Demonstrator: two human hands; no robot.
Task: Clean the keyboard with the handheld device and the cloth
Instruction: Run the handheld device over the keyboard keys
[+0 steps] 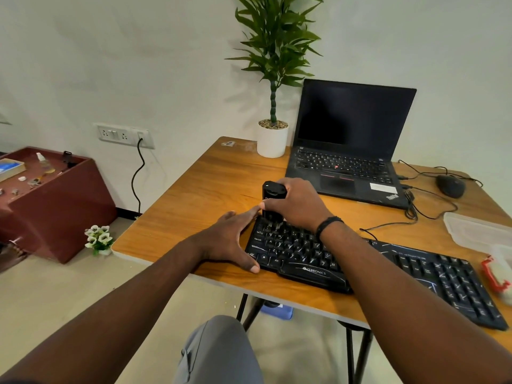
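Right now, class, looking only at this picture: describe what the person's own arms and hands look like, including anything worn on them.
Both forearms are bare, with no sleeves in view. The right hand has a black braided band around its wrist. The left hand carries no ring, watch or glove that shows. No markings or cables are visible on either arm.

Bright, even light fills the room. The plant (277, 45) beyond the hands throws soft, faint shadows on the wall (166, 65). The view is sharp around the hands, while the edges bow outward and the arms stretch.
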